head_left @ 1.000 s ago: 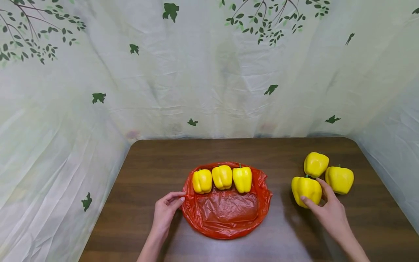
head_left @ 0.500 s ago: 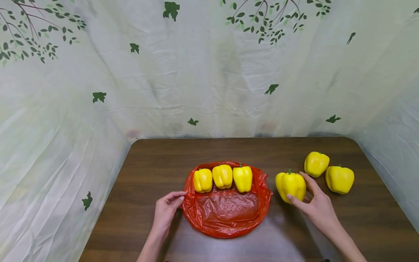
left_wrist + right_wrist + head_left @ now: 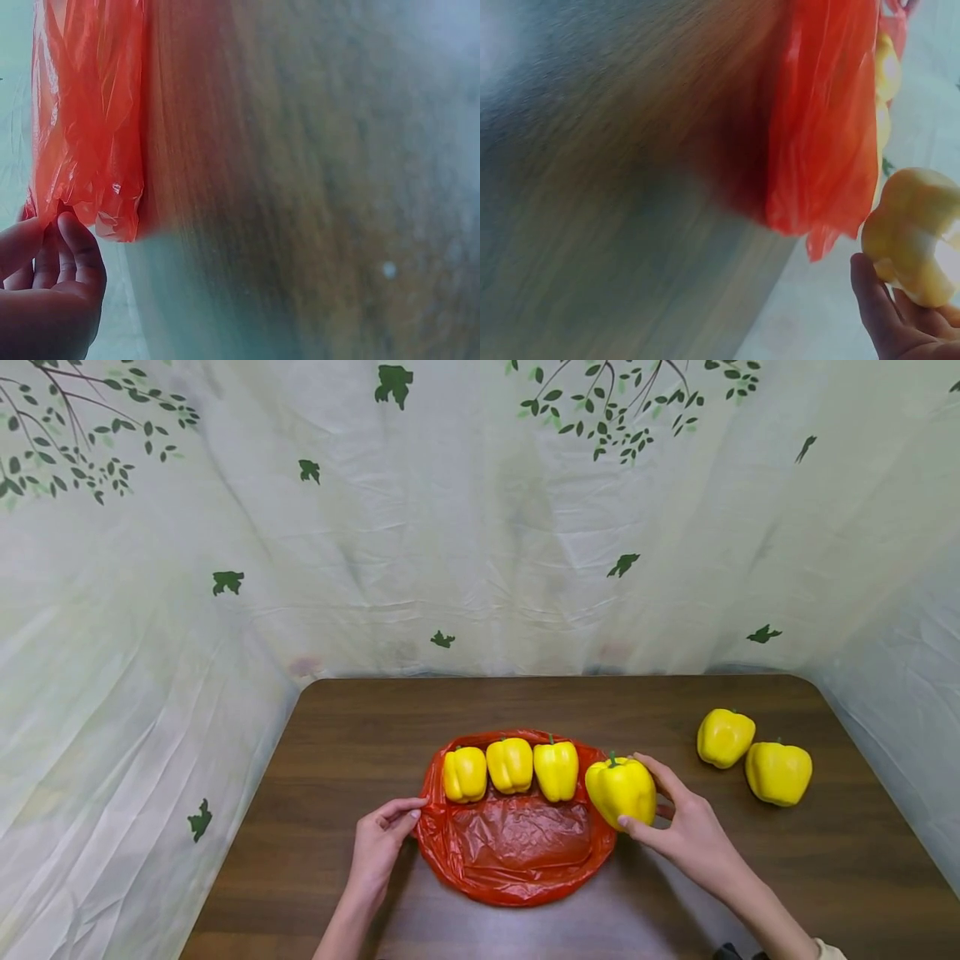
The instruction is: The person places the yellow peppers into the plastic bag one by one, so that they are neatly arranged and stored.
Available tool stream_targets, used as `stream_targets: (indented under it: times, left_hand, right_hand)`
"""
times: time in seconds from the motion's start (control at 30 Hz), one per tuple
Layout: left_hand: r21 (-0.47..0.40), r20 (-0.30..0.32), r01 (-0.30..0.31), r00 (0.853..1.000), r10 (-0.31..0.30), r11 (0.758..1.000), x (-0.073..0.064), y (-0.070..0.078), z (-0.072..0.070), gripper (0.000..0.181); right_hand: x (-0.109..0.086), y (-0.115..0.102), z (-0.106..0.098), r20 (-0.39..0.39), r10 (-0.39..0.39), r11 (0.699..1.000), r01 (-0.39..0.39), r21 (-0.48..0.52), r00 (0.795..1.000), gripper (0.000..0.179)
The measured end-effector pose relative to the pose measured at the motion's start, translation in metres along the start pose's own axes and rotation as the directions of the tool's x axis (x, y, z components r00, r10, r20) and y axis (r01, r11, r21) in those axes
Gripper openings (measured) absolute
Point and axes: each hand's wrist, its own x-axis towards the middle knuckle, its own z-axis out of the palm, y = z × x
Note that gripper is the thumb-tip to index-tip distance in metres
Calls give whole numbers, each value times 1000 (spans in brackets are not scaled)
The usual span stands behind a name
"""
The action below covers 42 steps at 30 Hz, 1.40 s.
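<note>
A red plastic bag (image 3: 517, 885), its sides standing up and its mouth spread wide, sits mid-table. Three yellow bell peppers (image 3: 510, 767) lie in a row along its far side. My left hand (image 3: 381, 843) pinches the bag's left rim between thumb and fingers; the left wrist view shows the gathered red film (image 3: 90, 150) at the fingertips. Another yellow bell pepper (image 3: 621, 791), stem up, is gripped by my right hand (image 3: 690, 835) and overlaps the bag's right rim. In the right wrist view that held pepper (image 3: 915, 232) is beside the top of the bag wall.
Two more yellow bell peppers (image 3: 725, 737) rest close together at the back right of the brown wooden table (image 3: 360, 718). A pale curtain (image 3: 480, 527) with leaf prints hangs behind the table and along both sides.
My right hand has carried a yellow bell pepper leftward from beside the other two to the bag's right rim. My left hand has stayed on the bag.
</note>
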Motion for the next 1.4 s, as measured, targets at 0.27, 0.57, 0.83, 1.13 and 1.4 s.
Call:
stream_targets:
  times: [0.27,0.57,0.83,1.13,1.4]
  left_hand:
    - [6,-2,5,1000,-5,1000,0,1,0,17]
    - [28,-1,7,1000,-7,1000,0,5,0,18]
    - [19,-3,1,1000,-1,1000,-1,4,0,17]
    - [26,0,10,1000,-10,1000,-2,4,1,18]
    - [16,-1,1,1000,-1,1000,-2,2,1,18]
  right_hand:
    - [9,-8,12,77,-48,997,43,66,996,81]
    - [16,-21,27,176,-101,995,97,34,979,78]
    - [23,-30,40,271,-63,998,58,25,961,80]
    - [27,-34,54,435,-101,994,69,89,895,81]
    - [31,-37,66,467,-132,988,79,130,874,79]
